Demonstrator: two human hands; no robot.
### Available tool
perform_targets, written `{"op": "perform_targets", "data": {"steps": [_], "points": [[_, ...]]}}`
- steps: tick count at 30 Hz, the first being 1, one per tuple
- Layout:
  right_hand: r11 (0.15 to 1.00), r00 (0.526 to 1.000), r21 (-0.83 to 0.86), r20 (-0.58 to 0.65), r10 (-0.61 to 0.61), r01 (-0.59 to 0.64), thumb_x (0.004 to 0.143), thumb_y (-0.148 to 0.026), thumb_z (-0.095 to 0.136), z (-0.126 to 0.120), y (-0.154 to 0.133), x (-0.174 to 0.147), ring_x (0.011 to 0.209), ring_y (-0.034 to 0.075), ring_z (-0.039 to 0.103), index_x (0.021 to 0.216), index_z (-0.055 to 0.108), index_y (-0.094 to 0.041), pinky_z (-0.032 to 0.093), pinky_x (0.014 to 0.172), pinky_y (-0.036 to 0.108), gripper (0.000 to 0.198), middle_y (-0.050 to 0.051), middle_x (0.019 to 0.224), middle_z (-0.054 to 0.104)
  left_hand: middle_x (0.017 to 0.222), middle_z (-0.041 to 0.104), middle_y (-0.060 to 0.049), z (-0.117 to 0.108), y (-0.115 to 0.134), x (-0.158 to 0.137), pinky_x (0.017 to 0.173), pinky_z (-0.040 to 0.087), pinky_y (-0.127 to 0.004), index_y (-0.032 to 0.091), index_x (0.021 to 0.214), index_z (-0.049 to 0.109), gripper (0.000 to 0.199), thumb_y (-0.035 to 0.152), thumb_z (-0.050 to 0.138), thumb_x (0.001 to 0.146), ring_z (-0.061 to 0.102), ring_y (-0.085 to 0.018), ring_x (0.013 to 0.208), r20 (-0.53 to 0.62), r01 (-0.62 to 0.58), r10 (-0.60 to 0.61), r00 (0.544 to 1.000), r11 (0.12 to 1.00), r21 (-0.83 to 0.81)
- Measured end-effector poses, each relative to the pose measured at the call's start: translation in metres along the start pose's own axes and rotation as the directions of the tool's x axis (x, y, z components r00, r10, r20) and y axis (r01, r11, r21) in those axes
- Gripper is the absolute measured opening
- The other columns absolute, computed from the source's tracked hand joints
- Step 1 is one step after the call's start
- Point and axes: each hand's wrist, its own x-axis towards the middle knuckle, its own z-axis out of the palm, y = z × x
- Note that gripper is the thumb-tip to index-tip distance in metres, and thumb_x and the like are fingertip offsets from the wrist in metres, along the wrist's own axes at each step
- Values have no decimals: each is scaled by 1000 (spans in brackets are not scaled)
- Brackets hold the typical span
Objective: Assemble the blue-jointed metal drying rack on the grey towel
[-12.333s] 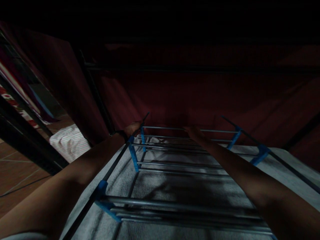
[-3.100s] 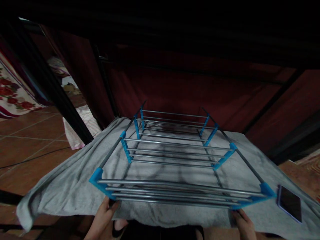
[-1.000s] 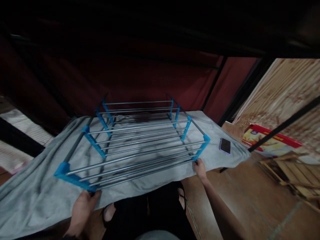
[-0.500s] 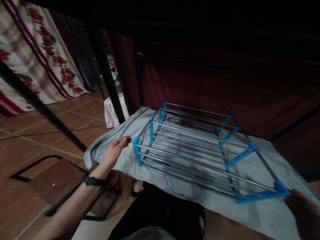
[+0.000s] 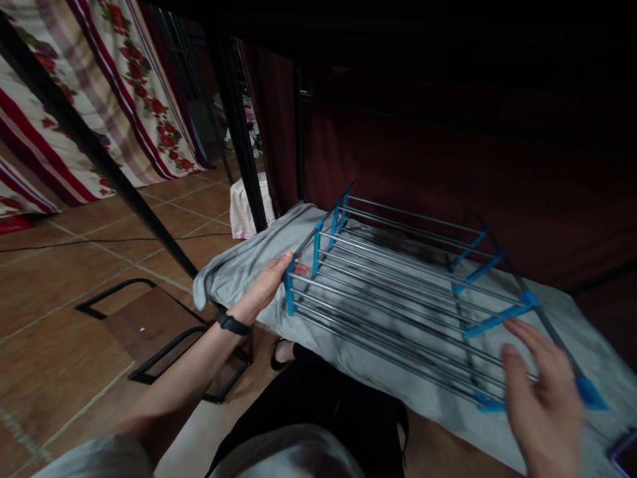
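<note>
A shoe rack (image 5: 388,299) of thin metal tubes with blue plastic end pieces lies on a grey blanket. My left hand (image 5: 271,282), with a black band on its wrist, is closed around the rack's near left side, by a blue end piece; its fingertips show on the inner side of the frame. Over the near right end of the rack is my right hand (image 5: 542,392), its fingers apart and the thumb spread. It hides part of the tubes and of the near blue end piece. Whether its fingertips touch the rack I cannot tell.
The grey blanket (image 5: 249,255) covers a low bed framed by dark posts (image 5: 243,133). A dark red curtain (image 5: 398,153) hangs behind. Left are a folding step stool (image 5: 144,322), a floral cloth (image 5: 129,86) and a cable on tiles. A phone-like object (image 5: 624,458) lies lower right.
My left hand has moved right from beside the rack and closed on its left side. My right hand has come away from the near right corner, inward over the rack.
</note>
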Motion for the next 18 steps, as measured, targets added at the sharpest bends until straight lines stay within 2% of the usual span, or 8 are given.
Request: {"op": "perform_targets", "data": {"steps": [2, 4, 7, 10, 14, 16, 18], "points": [[998, 986, -29, 156, -49, 55, 100, -41, 44, 42, -22, 13, 131, 28, 55, 138, 57, -31, 43, 109, 51, 42, 10, 138, 61, 88, 74, -11, 0, -2, 0, 78, 49, -35, 15, 95, 74, 55, 65, 55, 88, 66, -24, 81, 1, -36, 36, 999, 999, 37], [987, 968, -70, 217, -128, 147, 103, -36, 40, 77, -42, 20, 127, 29, 57, 136, 57, -24, 43, 108, 51, 40, 11, 134, 64, 86, 73, -10, 0, -4, 0, 74, 48, -33, 15, 88, 75, 55, 65, 54, 88, 63, -22, 78, -9, -61, 62, 998, 996, 71], [937, 919, -155, 300, -258, 313, 104, -27, 39, 113, -68, 20, 118, 26, 62, 133, 58, -16, 37, 113, 51, 36, 12, 125, 69, 77, 69, -6, 2, -4, 1, 69, 45, -30, 16, 81, 73, 50, 63, 58, 87, 58, -19, 72, -43, -91, 95, 995, 993, 78], [884, 877, -235, 371, -304, 405, 104, -25, 42, 134, -80, 14, 106, 23, 66, 129, 60, -17, 33, 114, 48, 32, 10, 114, 73, 70, 65, -3, 6, -3, 1, 66, 43, -29, 18, 76, 70, 46, 61, 61, 84, 55, -17, 67, -69, -105, 109, 992, 993, 59], [851, 873, -328, 413, -261, 410, 104, -27, 44, 149, -79, 11, 92, 22, 65, 126, 61, -18, 44, 94, 39, 29, 9, 100, 73, 69, 63, -1, 10, -2, 0, 63, 43, -29, 20, 73, 67, 44, 61, 58, 85, 53, -17, 64, -99, -108, 119, 988, 988, 111], [841, 873, -353, 421, -248, 410, 103, -26, 45, 152, -77, 11, 89, 23, 64, 125, 61, -19, 45, 85, 37, 28, 9, 100, 73, 68, 62, -1, 12, -1, -1, 63, 44, -30, 21, 72, 66, 42, 59, 56, 86, 54, -17, 64, -114, -119, 137, 984, 981, 152], [832, 869, -361, 423, -257, 421, 103, -25, 45, 154, -74, 11, 88, 23, 63, 124, 61, -19, 44, 82, 37, 27, 10, 100, 72, 67, 61, 0, 13, 1, -1, 65, 45, -31, 22, 71, 65, 40, 58, 53, 87, 54, -18, 65, -125, -127, 152, 980, 974, 188]]}}
